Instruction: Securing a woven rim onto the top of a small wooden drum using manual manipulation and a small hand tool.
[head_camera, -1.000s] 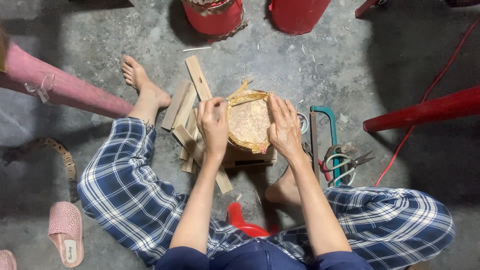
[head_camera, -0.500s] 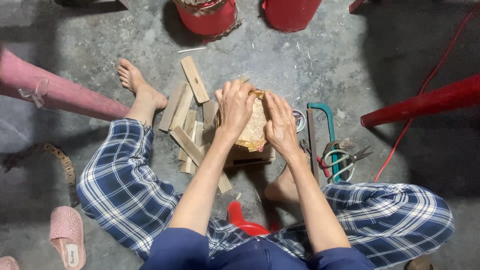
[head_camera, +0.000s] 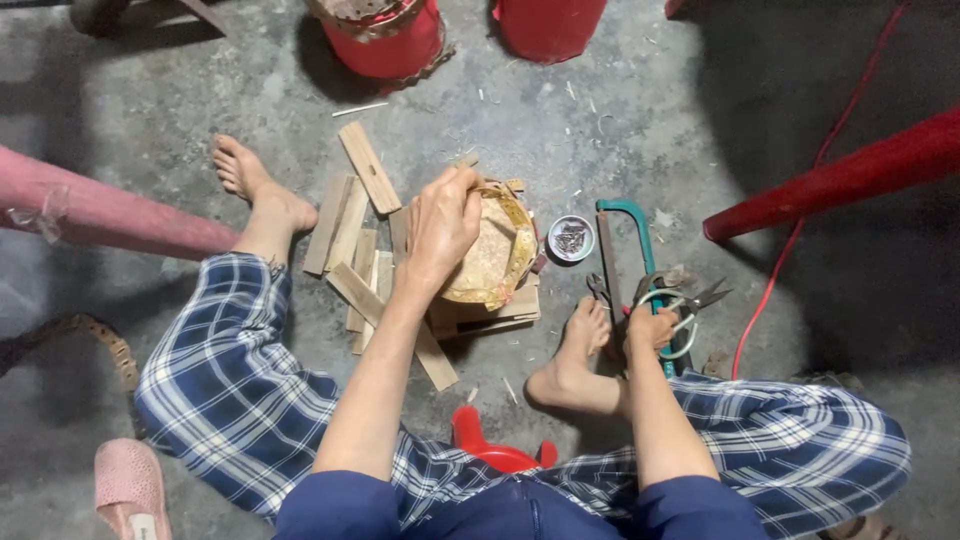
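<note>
L hand (head_camera: 440, 225) grips rim of round woven basket piece (head_camera: 490, 258) on wood block (head_camera: 490, 315) on floor btwn feet; R hand (head_camera: 652, 325) closed on scissors (head_camera: 680, 305) by green hacksaw (head_camera: 625, 215).

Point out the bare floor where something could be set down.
Bare concrete lies between the red bucket, the small tin and the red pole. It is crowded around the wood strips, left hand, and the scissors by the right hand.
</note>
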